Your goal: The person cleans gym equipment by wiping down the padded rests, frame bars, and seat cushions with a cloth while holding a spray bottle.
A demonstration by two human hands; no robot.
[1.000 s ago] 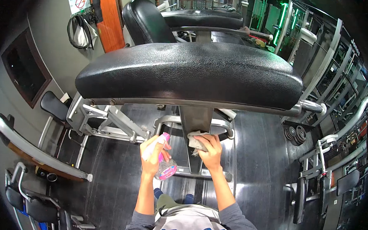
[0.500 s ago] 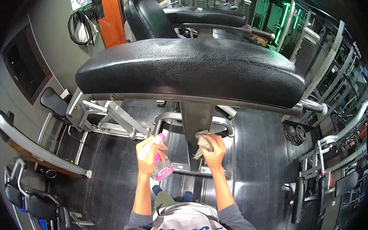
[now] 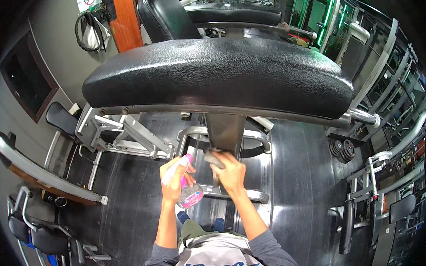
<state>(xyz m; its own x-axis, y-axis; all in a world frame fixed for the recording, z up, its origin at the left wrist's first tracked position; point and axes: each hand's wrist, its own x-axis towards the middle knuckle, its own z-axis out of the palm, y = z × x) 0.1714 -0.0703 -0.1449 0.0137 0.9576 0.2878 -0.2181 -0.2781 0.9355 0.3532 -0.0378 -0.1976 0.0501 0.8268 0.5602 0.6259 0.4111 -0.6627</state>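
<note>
My left hand (image 3: pixel 173 180) is closed round a clear spray bottle (image 3: pixel 190 195) with a pink-and-white spray head and a pink label. In my right hand (image 3: pixel 232 173) is a bunched grey cloth (image 3: pixel 213 159), pressed against the grey metal post (image 3: pixel 224 133) of a gym bench. Above both hands stretches the bench's long black padded cushion (image 3: pixel 220 78). The fingers of my right hand wrap over the cloth and partly hide it. Low on the post, the metal base frame (image 3: pixel 248 195) stands on the floor.
Other gym machines stand on the left (image 3: pixel 126 133) and right (image 3: pixel 374 189). Weight plates (image 3: pixel 342 149) sit on the floor to the right. Behind the cushion is another black pad (image 3: pixel 168 17). My feet (image 3: pixel 183 217) are on the dark floor below.
My right hand has moved left across the post with the cloth, which looks more bunched. My left hand with the spray bottle has stayed nearly in place. The view has shifted slightly.
</note>
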